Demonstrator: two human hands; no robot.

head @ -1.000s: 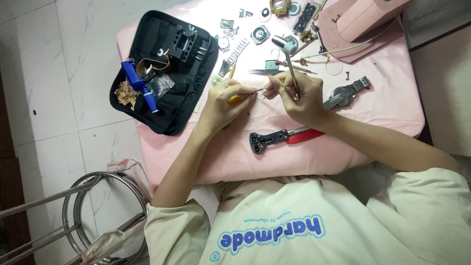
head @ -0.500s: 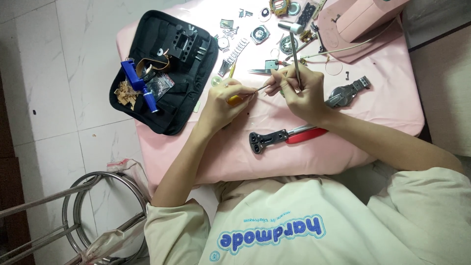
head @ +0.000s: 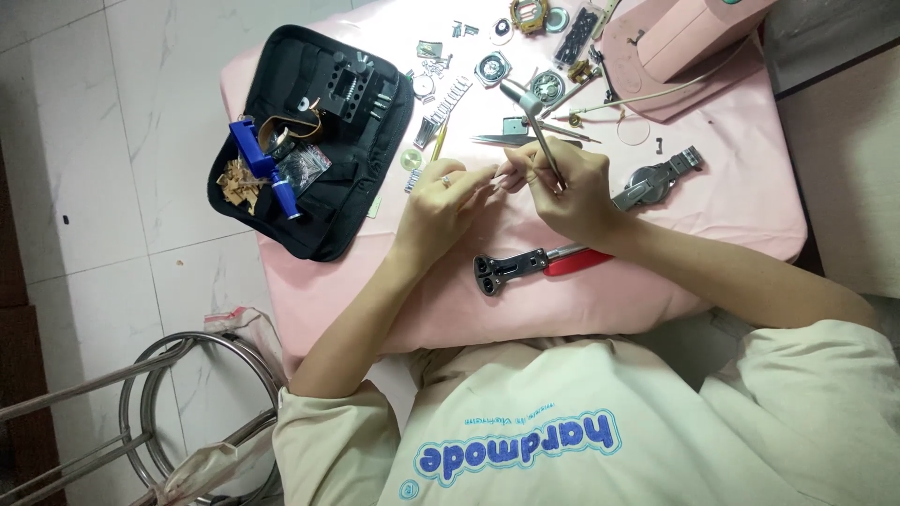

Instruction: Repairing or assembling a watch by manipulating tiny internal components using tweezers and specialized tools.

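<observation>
left hand (head: 441, 192): fingers curled, tips pinching a very small part just where the two hands meet; too small to tell what it is
right hand (head: 572, 187): closed around a slim metal tool (head: 536, 126) that stands up and away from the fingers, its working end down by the left fingertips
small part (head: 502, 175): held in the air between both hands, above the pink desk (head: 731, 201), not resting on it
grip: i judge a light pinch is best, with the tool guided by the fingertips and not the whole fist, so the part does not spring away
support: both wrists look low over the desk; resting them there should steady the fine work
nearby: red-handled wrench (head: 539, 262) lies just below the hands; a watch with metal strap (head: 656, 180) lies beside the right hand; tweezers (head: 530, 141) lie just beyond the fingers
loose bits: watch cases, links and screws (head: 487, 66) are scattered at the far edge, so a dropped part could get lost among them
tool case (head: 309, 141): black, open, to the left, with a blue tool (head: 267, 169) on it, well apart from the work
risk: i judge slipping of the tool tip toward the left fingers is the main thing to guard against
</observation>
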